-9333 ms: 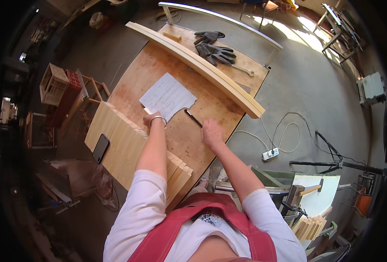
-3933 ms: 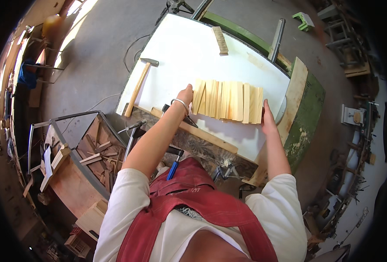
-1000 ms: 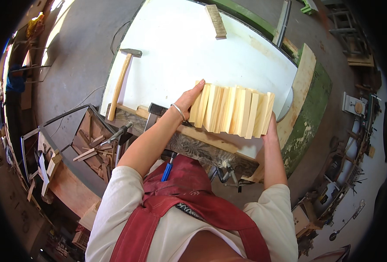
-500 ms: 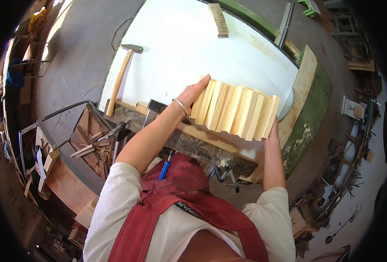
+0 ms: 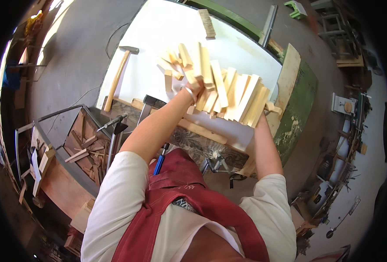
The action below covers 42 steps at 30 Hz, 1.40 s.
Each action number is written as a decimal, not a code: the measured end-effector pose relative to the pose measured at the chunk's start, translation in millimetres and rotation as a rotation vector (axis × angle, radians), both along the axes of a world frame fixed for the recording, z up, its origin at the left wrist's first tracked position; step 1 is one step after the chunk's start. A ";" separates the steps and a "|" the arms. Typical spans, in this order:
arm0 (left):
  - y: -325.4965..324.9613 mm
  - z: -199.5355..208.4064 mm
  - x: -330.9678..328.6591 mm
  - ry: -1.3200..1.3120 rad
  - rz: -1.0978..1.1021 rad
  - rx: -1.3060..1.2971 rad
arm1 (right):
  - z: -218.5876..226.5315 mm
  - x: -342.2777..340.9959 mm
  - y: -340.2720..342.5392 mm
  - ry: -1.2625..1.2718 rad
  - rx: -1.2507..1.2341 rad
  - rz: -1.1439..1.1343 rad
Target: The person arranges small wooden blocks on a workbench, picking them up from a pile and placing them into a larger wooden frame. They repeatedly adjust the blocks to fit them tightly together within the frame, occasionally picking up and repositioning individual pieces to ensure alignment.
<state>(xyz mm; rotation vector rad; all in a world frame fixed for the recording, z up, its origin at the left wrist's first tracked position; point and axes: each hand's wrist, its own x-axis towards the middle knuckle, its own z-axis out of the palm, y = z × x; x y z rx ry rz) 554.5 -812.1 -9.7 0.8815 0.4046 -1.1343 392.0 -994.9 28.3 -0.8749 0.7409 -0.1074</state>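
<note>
A row of pale wooden strips (image 5: 239,98) lies between my two hands above the white tabletop (image 5: 158,22). Its left part has broken loose: several strips (image 5: 171,61) fan out and tumble past my left hand (image 5: 194,88), toward the table. Strips cover that hand's fingers, so their grip is hidden. My right hand (image 5: 262,120) presses on the right end of the row, its fingers mostly behind the wood. One short piece (image 5: 273,108) sticks out beside it.
On the table lie a hammer (image 5: 118,76) at the left and a wooden-backed brush (image 5: 207,24) at the far edge. A clamp (image 5: 152,103) grips the near edge. A green machine (image 5: 296,118) stands right, a scrap bin (image 5: 84,144) left.
The tight row has come apart on its left side, with strips spilling forward and left over my left hand. Both hands have shifted slightly; the right end of the row still holds together.
</note>
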 end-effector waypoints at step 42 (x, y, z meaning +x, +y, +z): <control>47.2 7.1 -19.4 -0.671 -0.389 0.158 | -37.2 -65.2 28.1 0.226 0.050 0.018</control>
